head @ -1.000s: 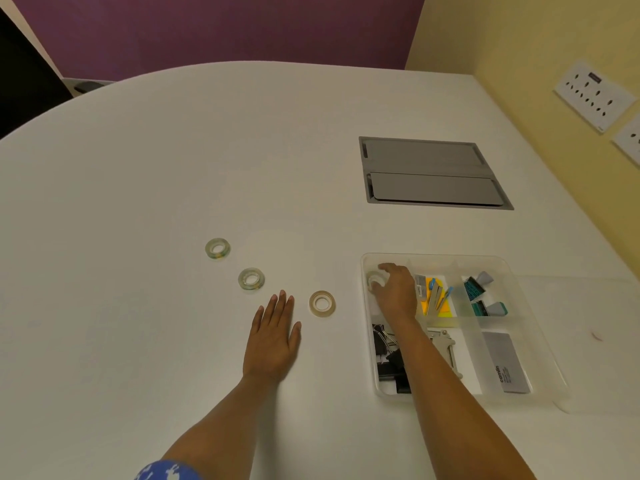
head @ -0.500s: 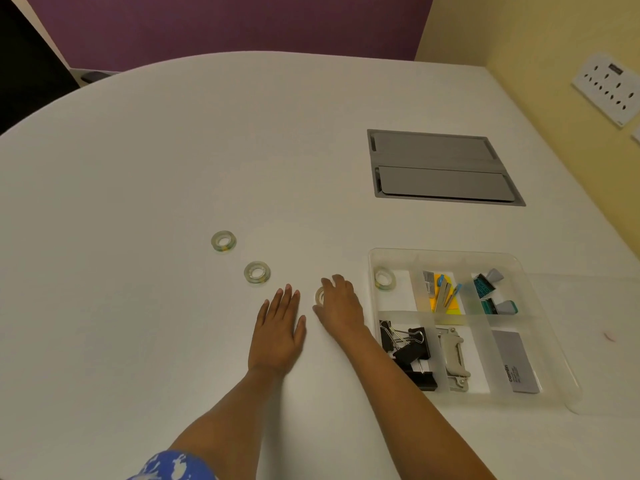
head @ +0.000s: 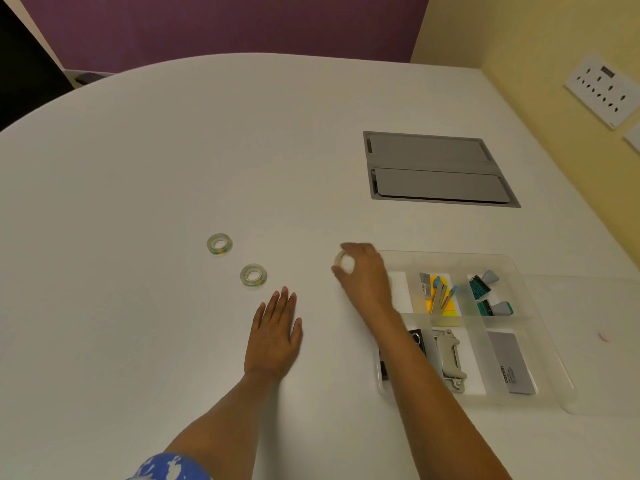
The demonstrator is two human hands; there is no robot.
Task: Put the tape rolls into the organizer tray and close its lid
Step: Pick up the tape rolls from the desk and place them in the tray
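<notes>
Carrying: right hand (head: 363, 271) holds one tape roll (head: 341, 259) just left of the tray (head: 540, 341), at its far-left corner.
Right fingers (head: 337, 271): closed around the roll, thumb and fingertips pinching its rim; the roll appears lifted off the desk (head: 173, 150).
Left hand (head: 275, 332): flat on the desk, fingers spread, holding nothing.
Remaining rolls: near roll (head: 253, 276) just beyond the left fingertips; far roll (head: 219, 243) farther out, toward the left.
Key relation: the tray's far-left compartment lies directly right of the held roll, so a short rightward move should serve.
Nearer hand: the left, for both loose rolls.
Lid (head: 606, 341): clear, lying open on the tray's right side.
Progress: judged partway; the lid is not yet closed.
</notes>
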